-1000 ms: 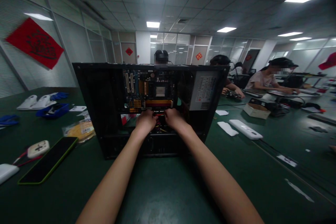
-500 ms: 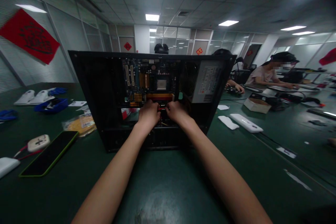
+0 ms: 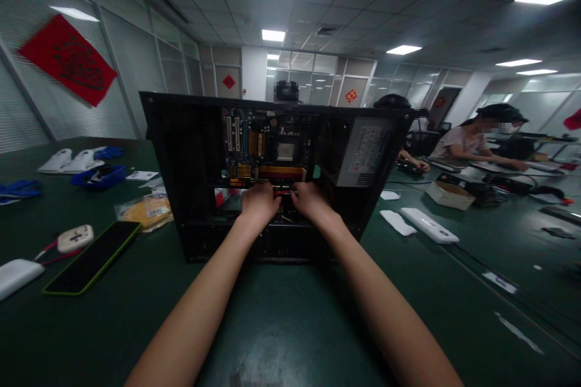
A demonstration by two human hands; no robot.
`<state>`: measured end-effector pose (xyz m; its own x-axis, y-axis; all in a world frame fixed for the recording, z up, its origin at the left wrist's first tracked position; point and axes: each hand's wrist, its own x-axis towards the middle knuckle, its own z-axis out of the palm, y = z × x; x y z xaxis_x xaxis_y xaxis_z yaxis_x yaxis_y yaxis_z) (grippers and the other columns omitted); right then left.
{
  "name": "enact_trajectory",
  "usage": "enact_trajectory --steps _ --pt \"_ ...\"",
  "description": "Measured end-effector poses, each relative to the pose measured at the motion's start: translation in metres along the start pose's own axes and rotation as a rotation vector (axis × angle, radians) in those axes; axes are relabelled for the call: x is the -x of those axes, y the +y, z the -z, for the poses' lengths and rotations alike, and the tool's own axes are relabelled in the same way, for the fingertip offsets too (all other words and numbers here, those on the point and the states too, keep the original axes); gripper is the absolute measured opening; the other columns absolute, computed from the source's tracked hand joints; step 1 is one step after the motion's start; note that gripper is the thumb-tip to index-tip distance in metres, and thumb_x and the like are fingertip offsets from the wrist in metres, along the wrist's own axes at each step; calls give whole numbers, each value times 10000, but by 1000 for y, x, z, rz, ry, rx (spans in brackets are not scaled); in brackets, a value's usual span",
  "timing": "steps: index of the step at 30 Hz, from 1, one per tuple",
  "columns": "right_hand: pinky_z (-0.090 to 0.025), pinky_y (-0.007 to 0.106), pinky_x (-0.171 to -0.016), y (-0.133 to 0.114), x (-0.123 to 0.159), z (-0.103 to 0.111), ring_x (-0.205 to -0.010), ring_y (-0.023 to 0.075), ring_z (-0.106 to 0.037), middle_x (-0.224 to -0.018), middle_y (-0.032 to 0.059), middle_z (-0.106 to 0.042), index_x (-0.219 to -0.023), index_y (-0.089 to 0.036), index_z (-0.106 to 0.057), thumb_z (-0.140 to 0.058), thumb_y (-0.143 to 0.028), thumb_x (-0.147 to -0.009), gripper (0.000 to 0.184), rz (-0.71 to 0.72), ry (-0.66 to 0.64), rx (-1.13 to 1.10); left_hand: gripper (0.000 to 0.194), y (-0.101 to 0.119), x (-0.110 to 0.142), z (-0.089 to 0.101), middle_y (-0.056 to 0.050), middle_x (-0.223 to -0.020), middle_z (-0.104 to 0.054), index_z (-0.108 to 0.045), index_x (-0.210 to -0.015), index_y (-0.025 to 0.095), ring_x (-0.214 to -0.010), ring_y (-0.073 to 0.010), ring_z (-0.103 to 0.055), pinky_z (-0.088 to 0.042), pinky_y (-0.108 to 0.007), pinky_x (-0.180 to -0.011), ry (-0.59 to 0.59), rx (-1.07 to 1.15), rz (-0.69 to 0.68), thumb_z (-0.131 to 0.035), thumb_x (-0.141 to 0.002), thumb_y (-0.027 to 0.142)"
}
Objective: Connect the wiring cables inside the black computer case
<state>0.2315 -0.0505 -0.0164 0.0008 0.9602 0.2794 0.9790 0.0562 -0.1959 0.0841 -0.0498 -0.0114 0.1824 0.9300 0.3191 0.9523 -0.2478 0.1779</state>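
A black open computer case (image 3: 190, 236) stands upright before me on the green table. Both my hands reach inside, at the lower edge of the motherboard (image 3: 267, 148). My left hand (image 3: 258, 202) and my right hand (image 3: 311, 201) have curled fingers and sit a short gap apart. Something thin and reddish (image 3: 285, 192) spans that gap, too dark and small to name. Just above lie the orange and red memory slots (image 3: 281, 172). The bare processor socket area (image 3: 285, 152) shows higher up. At the right inside the case is a silver power supply (image 3: 363, 154). My fingertips are partly hidden.
On the left of the table (image 3: 272, 326) lie a phone (image 3: 93, 257), a yellow bagged item (image 3: 147, 211) and a blue tray (image 3: 97, 176). A white power strip (image 3: 429, 225) and cardboard box (image 3: 449, 193) stand right. Other people (image 3: 467, 139) sit beyond.
The view has shifted slightly, so the scene sits a little farther right. The case's top leans a little differently. My hands stay at the motherboard's lower edge, with the reddish thing more visible between them.
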Motion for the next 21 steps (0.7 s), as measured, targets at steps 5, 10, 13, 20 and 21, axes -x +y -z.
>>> enact_trajectory --steps 5,10,13,20,21 --pt "-479 267 -795 -3 -1 0 -1007 230 -697 -1077 149 -734 -1129 -158 -716 -460 -250 -987 307 18 -16 4 365 -1 -1 -2 -178 -1103 -721 -684 -1099 129 -1057 -308 -680 -524 -366 -865 -38 27 -19 -561 -905 413" --pt "-476 269 -779 -4 -2 1 -993 237 -704 -1063 159 -734 -1070 -157 -724 -435 -214 -988 305 12 -41 14 307 -5 -6 -7 -166 -1113 -723 -694 -1076 126 -1047 -269 -683 -515 -312 -864 -74 143 -26 -585 -891 346" --pt "-472 266 -784 -4 -4 0 -1004 240 -701 -1072 171 -730 -1076 -147 -721 -435 -201 -985 305 17 -65 11 296 -7 -9 -9 -167 -1128 -718 -692 -1076 134 -1034 -258 -685 -513 -306 -860 -99 177 -15 -589 -892 342" --pt "-457 260 -800 -2 -7 -2 -1001 234 -696 -1072 181 -726 -1056 -120 -716 -435 -173 -982 295 54 -70 -3 298 -7 -8 -7 -174 -1123 -717 -691 -1077 137 -1042 -266 -684 -516 -310 -853 -89 159 -2 -570 -898 343" --pt "-455 257 -799 -2 -7 -2 -1003 232 -695 -1070 178 -727 -1054 -123 -716 -436 -173 -983 293 55 -70 -9 294 -7 -8 -7 -175 -1127 -717 -692 -1079 134 -1052 -263 -681 -512 -305 -863 -89 164 -8 -570 -899 331"
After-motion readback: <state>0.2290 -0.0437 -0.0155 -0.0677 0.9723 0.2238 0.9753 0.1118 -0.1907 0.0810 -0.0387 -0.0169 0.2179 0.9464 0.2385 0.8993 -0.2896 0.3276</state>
